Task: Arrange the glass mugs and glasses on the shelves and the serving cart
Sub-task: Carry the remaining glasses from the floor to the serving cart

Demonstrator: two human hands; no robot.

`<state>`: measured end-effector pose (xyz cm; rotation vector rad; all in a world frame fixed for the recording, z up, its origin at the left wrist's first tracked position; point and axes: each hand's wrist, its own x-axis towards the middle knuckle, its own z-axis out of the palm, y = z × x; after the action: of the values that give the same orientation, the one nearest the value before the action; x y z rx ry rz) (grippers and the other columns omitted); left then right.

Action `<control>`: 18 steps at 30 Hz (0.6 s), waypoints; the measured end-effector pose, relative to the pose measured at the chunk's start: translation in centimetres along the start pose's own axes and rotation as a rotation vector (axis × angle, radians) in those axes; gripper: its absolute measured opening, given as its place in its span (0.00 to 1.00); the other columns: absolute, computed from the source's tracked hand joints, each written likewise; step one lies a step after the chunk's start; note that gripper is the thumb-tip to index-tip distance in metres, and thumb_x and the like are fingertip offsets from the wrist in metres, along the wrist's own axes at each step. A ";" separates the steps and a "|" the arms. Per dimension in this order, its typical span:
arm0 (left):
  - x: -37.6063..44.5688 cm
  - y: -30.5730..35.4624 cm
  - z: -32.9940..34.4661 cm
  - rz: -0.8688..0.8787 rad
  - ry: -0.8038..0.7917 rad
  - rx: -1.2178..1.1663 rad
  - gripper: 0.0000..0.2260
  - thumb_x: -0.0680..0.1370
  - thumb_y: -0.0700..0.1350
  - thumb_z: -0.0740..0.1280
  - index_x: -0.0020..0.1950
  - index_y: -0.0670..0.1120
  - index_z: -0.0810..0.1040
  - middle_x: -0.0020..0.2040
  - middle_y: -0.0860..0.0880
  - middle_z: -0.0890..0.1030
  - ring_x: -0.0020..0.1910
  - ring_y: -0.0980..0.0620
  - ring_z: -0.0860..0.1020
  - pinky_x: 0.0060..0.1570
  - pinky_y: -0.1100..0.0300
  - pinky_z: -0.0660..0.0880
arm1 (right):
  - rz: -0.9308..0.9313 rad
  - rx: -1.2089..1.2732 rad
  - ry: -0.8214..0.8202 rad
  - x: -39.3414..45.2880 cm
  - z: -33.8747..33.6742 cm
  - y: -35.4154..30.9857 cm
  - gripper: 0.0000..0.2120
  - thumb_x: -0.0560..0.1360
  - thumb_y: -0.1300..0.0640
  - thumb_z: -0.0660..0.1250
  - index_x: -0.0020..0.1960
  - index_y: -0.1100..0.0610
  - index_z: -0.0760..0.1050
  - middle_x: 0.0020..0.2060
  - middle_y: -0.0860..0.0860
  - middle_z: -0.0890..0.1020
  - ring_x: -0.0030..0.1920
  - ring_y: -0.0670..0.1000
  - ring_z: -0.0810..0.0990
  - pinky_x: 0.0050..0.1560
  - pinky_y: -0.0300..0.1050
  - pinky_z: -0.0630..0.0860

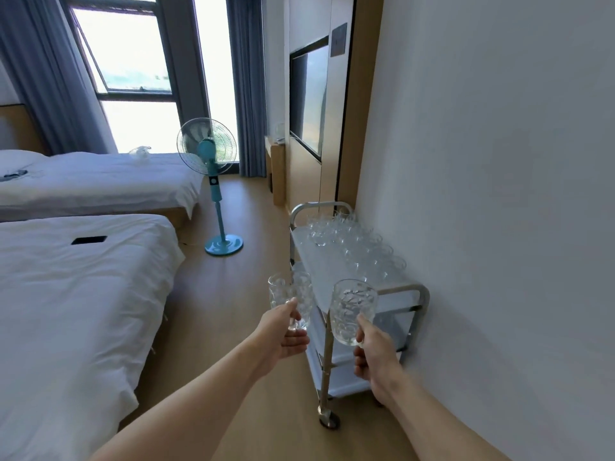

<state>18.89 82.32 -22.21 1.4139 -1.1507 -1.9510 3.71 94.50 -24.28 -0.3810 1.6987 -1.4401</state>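
My left hand (285,334) grips two patterned clear glasses (290,296) held side by side, just in front of the near end of the serving cart. My right hand (372,352) grips a larger patterned glass (352,311) from below, over the cart's near handle. The steel serving cart (420,296) stands along the right wall with white shelves. Its top shelf carries several clear glass mugs and glasses (352,242), packed toward the far end and the wall side. The lower shelves are mostly hidden by my hands.
Two beds with white covers (76,294) fill the left side; a black phone (89,240) lies on the near one. A teal standing fan (214,181) stands on the wood floor beyond the cart. A wall-mounted TV (307,98) and a wooden desk (278,168) lie further along.
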 end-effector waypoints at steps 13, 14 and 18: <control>17.1 11.8 -8.6 0.041 -0.106 0.124 0.17 0.80 0.58 0.65 0.46 0.44 0.76 0.37 0.41 0.82 0.34 0.43 0.83 0.40 0.51 0.83 | -0.007 0.000 0.130 14.4 15.3 -4.8 0.17 0.80 0.43 0.62 0.37 0.51 0.65 0.27 0.50 0.66 0.27 0.49 0.63 0.29 0.44 0.65; 18.4 12.7 -9.2 0.040 -0.121 0.143 0.17 0.80 0.58 0.66 0.46 0.44 0.76 0.38 0.41 0.81 0.34 0.44 0.83 0.41 0.51 0.84 | 0.002 0.006 0.148 15.4 16.6 -5.0 0.17 0.80 0.43 0.62 0.37 0.51 0.66 0.27 0.50 0.66 0.27 0.49 0.63 0.29 0.44 0.65; 22.6 14.7 -11.0 0.022 -0.152 0.182 0.17 0.80 0.58 0.65 0.46 0.44 0.76 0.38 0.41 0.81 0.34 0.44 0.82 0.39 0.52 0.83 | 0.028 -0.001 0.180 18.1 19.8 -5.3 0.18 0.80 0.42 0.62 0.37 0.51 0.66 0.27 0.50 0.68 0.27 0.49 0.64 0.29 0.44 0.66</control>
<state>19.48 53.25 -23.35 1.3535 -1.4393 -2.0088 6.50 67.36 -26.20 -0.2325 1.8400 -1.4900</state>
